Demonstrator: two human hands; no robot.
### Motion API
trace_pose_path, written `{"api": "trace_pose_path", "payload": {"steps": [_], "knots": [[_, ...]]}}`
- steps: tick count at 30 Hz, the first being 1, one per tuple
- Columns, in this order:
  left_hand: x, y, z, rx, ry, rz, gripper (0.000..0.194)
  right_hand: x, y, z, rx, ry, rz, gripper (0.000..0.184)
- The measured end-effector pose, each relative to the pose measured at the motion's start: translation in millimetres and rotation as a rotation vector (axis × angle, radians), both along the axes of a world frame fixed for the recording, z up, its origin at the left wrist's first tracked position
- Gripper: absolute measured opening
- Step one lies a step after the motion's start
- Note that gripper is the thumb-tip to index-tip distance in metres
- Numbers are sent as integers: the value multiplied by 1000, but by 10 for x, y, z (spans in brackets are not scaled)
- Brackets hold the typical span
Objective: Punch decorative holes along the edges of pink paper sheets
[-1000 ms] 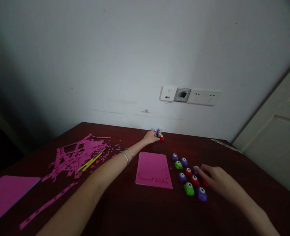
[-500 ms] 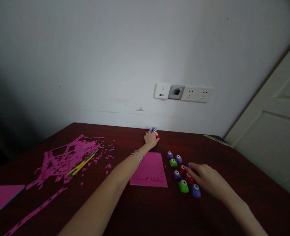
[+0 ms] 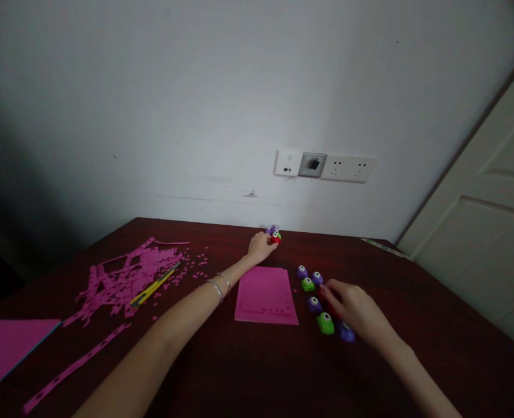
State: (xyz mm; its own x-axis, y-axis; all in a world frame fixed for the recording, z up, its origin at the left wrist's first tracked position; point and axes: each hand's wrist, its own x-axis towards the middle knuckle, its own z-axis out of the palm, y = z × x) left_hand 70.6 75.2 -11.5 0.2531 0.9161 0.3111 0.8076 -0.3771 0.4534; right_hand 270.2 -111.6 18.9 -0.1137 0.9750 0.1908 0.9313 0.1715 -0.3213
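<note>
My left hand (image 3: 261, 247) reaches to the back of the table, its thumb and fingers closed around a red paper punch (image 3: 276, 238). Purple paper punches (image 3: 269, 230) and a green one stand right behind it, by the wall. At the right, my right hand (image 3: 348, 302) curls down over a group of paper punches, fingers and thumb on a red punch (image 3: 322, 295) that it mostly hides. Around it sit a green punch (image 3: 326, 324), a purple punch (image 3: 313, 305) and several more. Between the hands lies a stack of pink sheets (image 3: 264, 290) with small punched holes.
Punched pink scraps (image 3: 121, 281) and tiny cut-outs are heaped at the left, with a yellow utility knife (image 3: 154, 285) on them. A pink strip (image 3: 76, 366) and larger pink sheet (image 3: 8, 354) lie nearer. A ruler-like strip (image 3: 385, 248) lies back right; sockets (image 3: 344, 168) are on the wall.
My left hand has shifted slightly left and now grips the red punch at its side. My right hand has moved a little left and up, covering the red punches there.
</note>
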Motion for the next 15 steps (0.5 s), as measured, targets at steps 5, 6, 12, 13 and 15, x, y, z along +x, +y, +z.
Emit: {"api": "trace_pose_path", "payload": {"steps": [5, 6, 12, 13, 15], "knots": [[-185, -373, 76, 94, -210, -169, 24, -229, 32, -20, 120, 242, 75, 30], [-209, -464, 80, 120, -225, -202, 24, -281, 45, -14, 136, 264, 68, 31], [-281, -968, 95, 218, -204, -294, 23, -534, 108, 67, 163, 354, -13, 36], [-289, -1023, 98, 220, -187, -306, 23, -567, 105, 79, 146, 364, -18, 36], [-308, -1096, 105, 226, -153, -330, 26, -624, 91, 92, 105, 374, -18, 36]]}}
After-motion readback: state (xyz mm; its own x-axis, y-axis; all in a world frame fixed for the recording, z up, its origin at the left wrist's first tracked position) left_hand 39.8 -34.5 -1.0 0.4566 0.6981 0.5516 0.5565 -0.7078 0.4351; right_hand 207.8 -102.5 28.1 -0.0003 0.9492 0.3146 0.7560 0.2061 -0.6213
